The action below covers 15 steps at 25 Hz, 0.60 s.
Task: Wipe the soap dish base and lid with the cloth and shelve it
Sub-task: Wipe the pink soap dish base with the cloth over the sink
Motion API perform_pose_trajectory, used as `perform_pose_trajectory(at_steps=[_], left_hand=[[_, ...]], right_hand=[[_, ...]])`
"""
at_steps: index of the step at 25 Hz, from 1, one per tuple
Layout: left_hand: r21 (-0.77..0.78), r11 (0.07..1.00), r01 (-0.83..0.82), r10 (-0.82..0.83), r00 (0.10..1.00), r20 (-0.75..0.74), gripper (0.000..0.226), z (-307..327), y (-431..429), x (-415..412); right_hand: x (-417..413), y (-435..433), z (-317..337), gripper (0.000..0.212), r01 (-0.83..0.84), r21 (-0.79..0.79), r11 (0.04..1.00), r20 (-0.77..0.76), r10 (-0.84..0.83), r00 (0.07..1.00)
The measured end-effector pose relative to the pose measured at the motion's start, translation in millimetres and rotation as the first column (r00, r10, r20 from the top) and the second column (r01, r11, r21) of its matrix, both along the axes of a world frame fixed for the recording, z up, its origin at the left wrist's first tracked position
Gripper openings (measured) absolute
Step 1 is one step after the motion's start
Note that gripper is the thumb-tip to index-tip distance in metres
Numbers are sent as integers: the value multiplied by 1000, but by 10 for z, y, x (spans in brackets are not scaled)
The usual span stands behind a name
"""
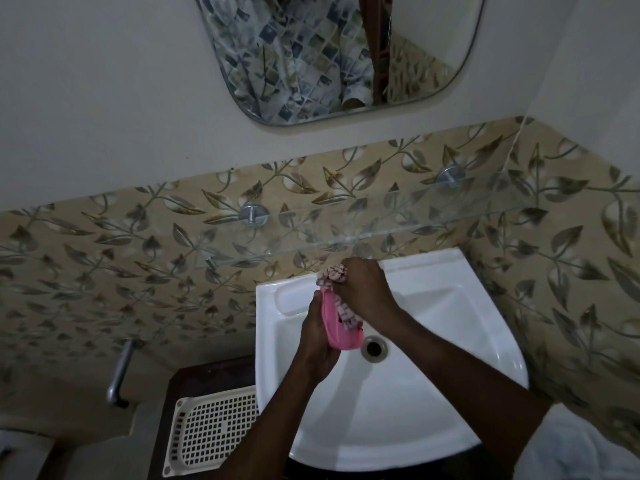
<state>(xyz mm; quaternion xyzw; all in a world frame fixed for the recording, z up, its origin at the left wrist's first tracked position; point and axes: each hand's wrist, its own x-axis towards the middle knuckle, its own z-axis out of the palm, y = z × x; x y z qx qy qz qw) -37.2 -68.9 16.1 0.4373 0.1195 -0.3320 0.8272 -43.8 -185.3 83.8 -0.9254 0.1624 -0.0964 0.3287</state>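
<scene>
Over the white sink (433, 393) my left hand (320, 344) grips a pink soap dish part (334, 327), tilted on its edge. I cannot tell whether it is the base or the lid. My right hand (363, 289) holds a bunched pink-and-white patterned cloth (334, 273), which is pressed into the dish's hollow side. A strip of the cloth (348, 315) trails down along the dish. The other part of the dish is not in view.
A glass shelf (346, 226) on two metal wall mounts runs along the leaf-patterned tiles just above the sink. A cream plastic mesh basket (214, 431) sits on a dark stand to the left. The sink drain (374, 347) lies beside the dish. A mirror (332, 53) hangs above.
</scene>
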Motion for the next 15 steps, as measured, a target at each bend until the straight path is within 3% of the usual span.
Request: perform_pose_trajectory(at_steps=[4, 7, 11, 15], left_hand=[[-2, 1000, -26, 26, 1000, 6, 49, -16, 32, 18], [-30, 995, -94, 92, 994, -66, 55, -38, 13, 34], [23, 997, -74, 76, 992, -98, 62, -91, 48, 34], [-31, 999, -19, 17, 998, -61, 52, -72, -1, -23]], right_hand=[[-141, 7, -101, 13, -48, -132, 990, -104, 35, 994], [-401, 109, -175, 20, -116, -123, 986, -165, 95, 982], [-529, 373, -89, 19, -218, -53, 975, -99, 212, 972], [-150, 144, 58, 14, -196, -49, 979, 14, 197, 980]])
